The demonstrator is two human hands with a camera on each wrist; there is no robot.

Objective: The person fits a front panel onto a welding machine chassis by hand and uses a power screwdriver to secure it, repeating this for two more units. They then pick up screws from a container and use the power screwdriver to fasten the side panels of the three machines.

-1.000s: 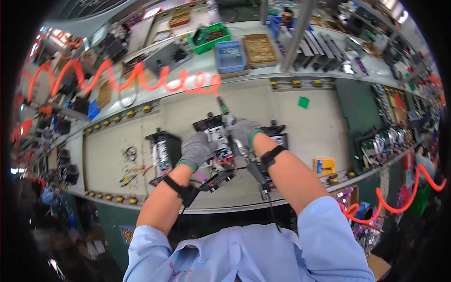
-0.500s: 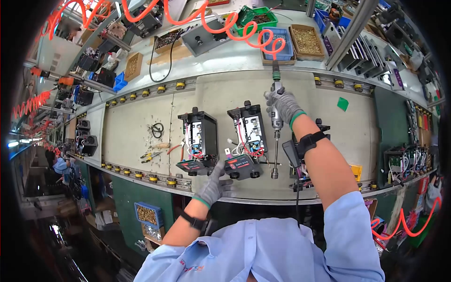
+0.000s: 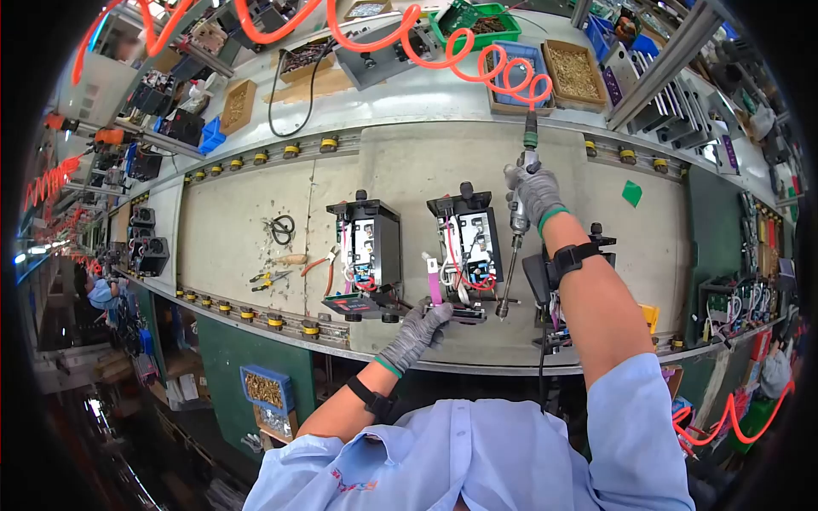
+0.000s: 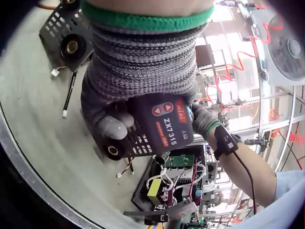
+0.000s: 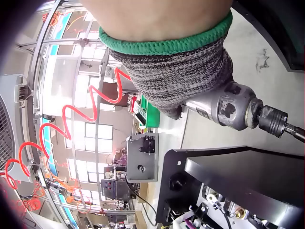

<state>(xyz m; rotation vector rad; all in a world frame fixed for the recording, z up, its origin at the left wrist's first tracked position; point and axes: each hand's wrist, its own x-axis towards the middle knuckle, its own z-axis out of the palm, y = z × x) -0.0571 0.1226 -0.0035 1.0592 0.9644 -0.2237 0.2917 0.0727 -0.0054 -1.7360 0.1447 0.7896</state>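
My gloved left hand (image 3: 413, 336) grips a black front panel (image 4: 164, 126) marked ZX7 315, its fingers curled at the panel's edge in the left wrist view. In the head view, this panel is tilted at the near end of an open black machine (image 3: 471, 234) with white and red wires inside. A purple-and-white strip (image 3: 434, 281) stands beside that machine. My gloved right hand (image 3: 537, 194) holds a metal air screwdriver (image 5: 233, 106) by its body, the long shaft pointing toward me. The shaft's tip is right of the held panel.
A second open machine (image 3: 375, 243) stands on the left, with red-handled pliers (image 3: 320, 262) beside it. Another machine (image 3: 601, 247) is partly hidden behind my right forearm. An orange coiled hose (image 3: 464, 53) runs above the bench to the screwdriver. Parts trays (image 3: 573, 72) line the back shelf.
From working together at the middle machine, my hands have separated. The right carried the screwdriver rightward; the left came to the near side and took hold of the front panel, which is now tilted differently.
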